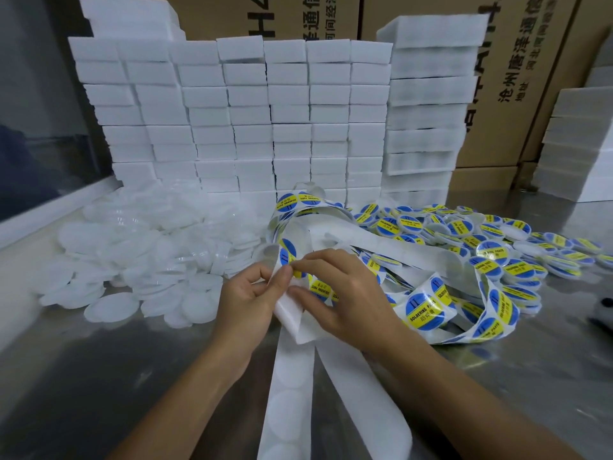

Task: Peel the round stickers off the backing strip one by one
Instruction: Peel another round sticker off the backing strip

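Observation:
A long white backing strip (292, 386) loops over the steel table, its lower part bare with round outlines where stickers sat. Round blue-and-yellow stickers (426, 308) still line the part that coils to the right. My left hand (245, 300) pinches the strip's folded edge between thumb and forefinger. My right hand (345, 293) meets it from the right, its thumb and forefinger pinching the edge of one sticker (288, 252) at the fold. The rest of that sticker is partly hidden by my fingers.
A heap of clear round lids (139, 247) lies at the left. Labelled lids (491, 250) are piled at the right. Stacked white boxes (248, 117) form a wall behind, with cardboard cartons (530, 78) beyond. A dark object (602, 313) sits at the right edge.

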### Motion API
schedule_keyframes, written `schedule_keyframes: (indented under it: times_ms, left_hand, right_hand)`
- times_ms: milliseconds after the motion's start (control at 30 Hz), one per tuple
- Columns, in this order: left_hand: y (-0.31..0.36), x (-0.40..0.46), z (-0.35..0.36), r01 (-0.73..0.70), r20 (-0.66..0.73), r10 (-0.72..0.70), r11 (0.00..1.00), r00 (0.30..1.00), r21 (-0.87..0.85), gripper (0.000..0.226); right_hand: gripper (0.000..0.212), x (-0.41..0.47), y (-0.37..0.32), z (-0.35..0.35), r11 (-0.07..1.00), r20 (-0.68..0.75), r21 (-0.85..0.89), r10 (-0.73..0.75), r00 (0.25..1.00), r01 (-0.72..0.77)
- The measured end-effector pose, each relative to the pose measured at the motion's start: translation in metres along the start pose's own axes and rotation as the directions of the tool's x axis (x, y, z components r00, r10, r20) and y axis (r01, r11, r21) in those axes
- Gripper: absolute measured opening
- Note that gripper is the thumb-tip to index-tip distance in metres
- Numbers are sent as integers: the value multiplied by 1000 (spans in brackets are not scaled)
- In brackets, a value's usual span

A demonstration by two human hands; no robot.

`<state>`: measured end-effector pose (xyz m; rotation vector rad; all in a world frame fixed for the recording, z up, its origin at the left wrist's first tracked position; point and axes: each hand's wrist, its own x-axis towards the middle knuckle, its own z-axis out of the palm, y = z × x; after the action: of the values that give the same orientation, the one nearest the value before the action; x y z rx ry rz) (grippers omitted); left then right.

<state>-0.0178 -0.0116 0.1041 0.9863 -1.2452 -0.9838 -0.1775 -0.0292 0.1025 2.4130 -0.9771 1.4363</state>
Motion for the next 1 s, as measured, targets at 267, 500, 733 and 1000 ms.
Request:
schedule_keyframes:
  times_ms: [267,500,733,1000]
  left_hand:
    - [-10,3,-1,-85,87,78,992,993,90,28]
    - [-17,5,-2,-108,73,94,971,993,215,32]
    - [-24,8,-11,-128,-161,217,892,963,433,22]
    - [-16,6,-6,-65,-87,77,989,993,134,32]
  right_hand:
    - [8,-1,0,0,991,14,89,103,995,-104]
    - [4,0,2,-1,932,-74,166,338,938,-323]
    - [8,16,3,-17,567,-151,619,765,627,-543]
    - [18,17,-33,0,34,328,863,722,610,-504]
